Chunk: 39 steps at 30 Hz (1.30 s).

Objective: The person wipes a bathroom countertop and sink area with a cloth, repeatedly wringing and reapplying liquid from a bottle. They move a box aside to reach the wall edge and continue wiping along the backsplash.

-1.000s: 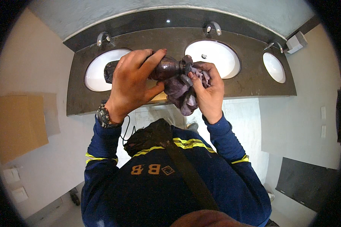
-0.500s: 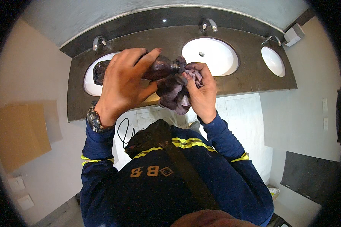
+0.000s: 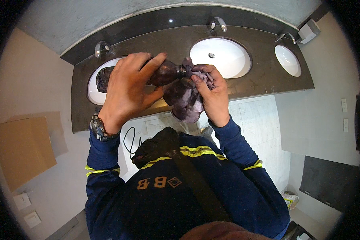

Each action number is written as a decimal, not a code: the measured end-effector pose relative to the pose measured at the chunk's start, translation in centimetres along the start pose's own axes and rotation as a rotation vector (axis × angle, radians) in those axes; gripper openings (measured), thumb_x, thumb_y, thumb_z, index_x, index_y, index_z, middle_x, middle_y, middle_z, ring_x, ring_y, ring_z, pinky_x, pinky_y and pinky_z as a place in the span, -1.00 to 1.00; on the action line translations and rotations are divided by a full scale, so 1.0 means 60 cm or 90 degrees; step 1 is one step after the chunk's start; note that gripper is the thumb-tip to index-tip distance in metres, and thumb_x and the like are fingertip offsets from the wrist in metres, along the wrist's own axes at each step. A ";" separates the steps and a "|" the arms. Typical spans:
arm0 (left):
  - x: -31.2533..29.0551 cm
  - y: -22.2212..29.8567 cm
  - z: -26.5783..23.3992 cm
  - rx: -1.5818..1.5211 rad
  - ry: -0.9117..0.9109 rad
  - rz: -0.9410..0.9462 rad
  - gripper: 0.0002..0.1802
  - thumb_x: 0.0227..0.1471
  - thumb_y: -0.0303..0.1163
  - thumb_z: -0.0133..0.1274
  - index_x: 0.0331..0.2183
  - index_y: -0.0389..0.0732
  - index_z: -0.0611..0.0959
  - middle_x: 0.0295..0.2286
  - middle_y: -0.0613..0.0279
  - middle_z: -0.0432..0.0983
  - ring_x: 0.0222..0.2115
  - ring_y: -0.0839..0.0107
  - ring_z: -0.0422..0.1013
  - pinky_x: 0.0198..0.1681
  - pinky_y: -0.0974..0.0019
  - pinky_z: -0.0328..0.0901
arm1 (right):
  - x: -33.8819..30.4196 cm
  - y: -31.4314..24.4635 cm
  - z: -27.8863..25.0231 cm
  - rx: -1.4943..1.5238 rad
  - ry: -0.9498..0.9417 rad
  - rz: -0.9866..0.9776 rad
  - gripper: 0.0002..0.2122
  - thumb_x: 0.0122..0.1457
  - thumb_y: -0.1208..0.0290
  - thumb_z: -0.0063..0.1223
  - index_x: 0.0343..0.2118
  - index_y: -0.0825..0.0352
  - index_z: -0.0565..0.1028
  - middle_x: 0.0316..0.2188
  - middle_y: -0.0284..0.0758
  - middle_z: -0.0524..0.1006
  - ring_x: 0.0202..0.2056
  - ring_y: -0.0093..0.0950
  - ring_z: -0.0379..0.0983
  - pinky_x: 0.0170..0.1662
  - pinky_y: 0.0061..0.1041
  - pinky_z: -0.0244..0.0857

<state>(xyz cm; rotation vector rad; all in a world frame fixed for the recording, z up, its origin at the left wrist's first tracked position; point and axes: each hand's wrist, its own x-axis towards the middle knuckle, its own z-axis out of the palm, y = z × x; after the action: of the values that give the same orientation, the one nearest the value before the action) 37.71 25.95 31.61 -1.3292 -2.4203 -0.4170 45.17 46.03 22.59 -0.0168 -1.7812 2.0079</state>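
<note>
A dark, see-through bottle point(image 3: 164, 73) lies on its side in the air above the counter's front edge, its neck to the right. My left hand point(image 3: 127, 90) is wrapped round its middle, and the bottle's base pokes out to the left over the left sink. A crumpled purple-grey cloth point(image 3: 184, 100) hangs beside and below the neck. My right hand point(image 3: 214, 94) pinches this cloth between thumb and fingers, pressing it against the bottle's mouth. The cloth hides the mouth itself.
The dark counter point(image 3: 172, 40) holds a left sink point(image 3: 93, 90), a middle sink point(image 3: 228, 56) and a small right sink point(image 3: 287, 60), each with a chrome tap. A white box point(image 3: 309, 32) is on the right wall. A black cable point(image 3: 127, 140) loops below the counter.
Both hands keep their holds on the bottle and cloth. The bottle's neck and the cloth have shifted slightly left in the picture; the view itself has tilted a little.
</note>
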 end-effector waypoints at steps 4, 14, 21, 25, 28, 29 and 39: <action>0.015 -0.002 -0.005 0.061 -0.015 0.030 -0.26 -0.30 -0.36 0.35 0.03 -0.13 0.52 -0.21 0.11 0.43 -0.15 0.12 0.37 -0.06 0.12 0.25 | 0.013 0.012 -0.004 -0.035 -0.011 0.022 -0.80 0.14 0.58 0.15 -0.17 0.38 0.45 -0.28 -0.38 0.54 -0.24 -0.63 0.43 -0.12 -0.64 0.29; 0.066 0.024 -0.029 0.168 -0.050 0.104 -0.25 -0.28 -0.31 0.35 0.05 -0.07 0.51 -0.14 0.11 0.45 -0.10 0.13 0.38 0.00 0.14 0.28 | 0.018 0.025 -0.008 0.184 0.035 0.047 -0.82 0.18 0.64 0.08 -0.16 0.37 0.43 -0.23 -0.39 0.53 -0.18 -0.64 0.45 -0.05 -0.62 0.33; 0.085 0.039 -0.029 0.167 -0.052 0.152 -0.32 -0.32 -0.37 0.34 -0.04 -0.16 0.55 -0.22 0.13 0.46 -0.15 0.18 0.39 -0.05 0.17 0.27 | 0.008 0.023 -0.017 0.244 0.051 0.067 -0.81 0.19 0.62 0.08 -0.14 0.37 0.42 -0.20 -0.37 0.54 -0.18 -0.63 0.45 -0.05 -0.62 0.32; 0.107 0.044 -0.034 0.202 -0.090 0.184 -0.29 -0.32 -0.34 0.34 -0.02 -0.19 0.54 -0.24 0.15 0.44 -0.17 0.18 0.37 -0.09 0.17 0.28 | 0.005 0.026 -0.019 0.291 0.053 0.102 -0.82 0.21 0.63 0.04 -0.13 0.37 0.42 -0.19 -0.36 0.54 -0.18 -0.62 0.45 -0.05 -0.61 0.32; 0.126 0.052 -0.039 0.229 -0.113 0.214 -0.30 -0.32 -0.35 0.35 -0.03 -0.20 0.54 -0.25 0.16 0.44 -0.17 0.19 0.37 -0.08 0.18 0.27 | 0.006 0.027 -0.023 0.326 0.060 0.107 -0.81 0.21 0.64 0.00 -0.12 0.36 0.41 -0.19 -0.35 0.54 -0.17 -0.61 0.45 -0.04 -0.60 0.33; 0.131 0.056 -0.042 0.227 -0.120 0.217 -0.31 -0.32 -0.35 0.35 -0.03 -0.20 0.54 -0.24 0.16 0.44 -0.17 0.20 0.37 -0.08 0.19 0.28 | 0.007 0.026 -0.025 0.348 0.057 0.101 -0.81 0.21 0.65 -0.01 -0.11 0.36 0.41 -0.19 -0.35 0.54 -0.16 -0.61 0.45 -0.04 -0.60 0.33; 0.169 0.085 -0.042 0.302 -0.181 0.263 -0.34 -0.30 -0.31 0.34 -0.05 -0.19 0.56 -0.24 0.16 0.46 -0.17 0.21 0.39 -0.06 0.20 0.30 | -0.001 0.019 -0.039 0.414 0.064 0.132 -0.79 0.22 0.66 -0.04 -0.09 0.35 0.40 -0.18 -0.33 0.54 -0.18 -0.60 0.46 -0.10 -0.59 0.37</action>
<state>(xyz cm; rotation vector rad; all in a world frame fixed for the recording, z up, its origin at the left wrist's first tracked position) 37.37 35.15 38.73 -1.6763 -2.1628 0.4522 45.58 48.11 21.11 -0.0998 -1.0341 2.5936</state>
